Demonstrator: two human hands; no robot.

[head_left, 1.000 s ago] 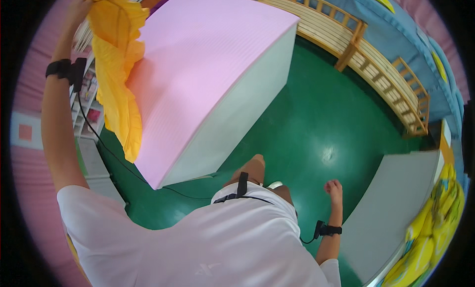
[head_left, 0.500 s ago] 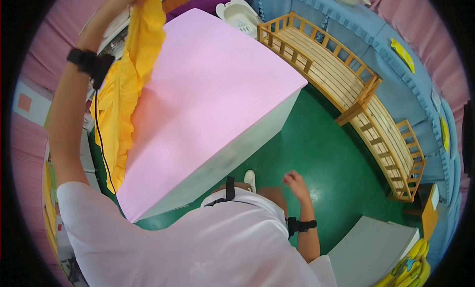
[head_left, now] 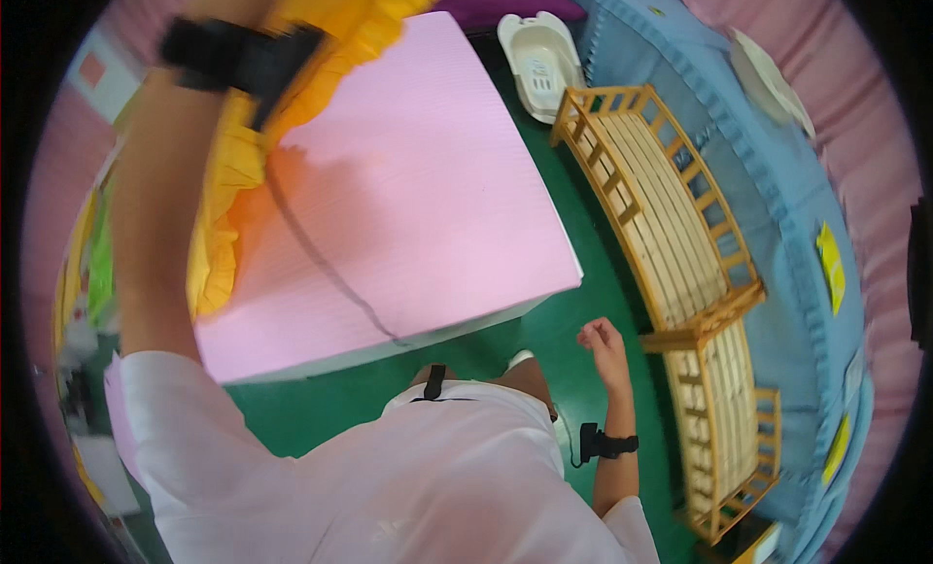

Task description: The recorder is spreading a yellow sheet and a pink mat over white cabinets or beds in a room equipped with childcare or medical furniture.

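Observation:
My left forearm (head_left: 165,214), with a black strap, stretches up the left side over a yellow ruffled cloth (head_left: 233,156). The hand itself is cut off by the upper edge. The cloth lies gathered along the left and far-left side of a large pink-topped, box-like table (head_left: 418,195), and casts an orange tint on it. A dark cable trails from the strap over the pink top. My right hand (head_left: 604,345) hangs low over the green floor, right of the table's near corner, with loosely curled fingers, somewhat apart, holding nothing.
Slatted wooden toy beds (head_left: 671,214) with railings line the right side, beside blue ruffled drapes (head_left: 777,214). A white baby bathtub (head_left: 542,64) stands beyond the table's far right corner. Green floor (head_left: 321,418) runs between table and beds. Purple cloth (head_left: 510,2) lies at the back.
The view has turned and shifted. My left arm has reached farther up, its hand leaving the picture, and the yellow cloth's upper part has swung right. My right hand stays low, loosely curled.

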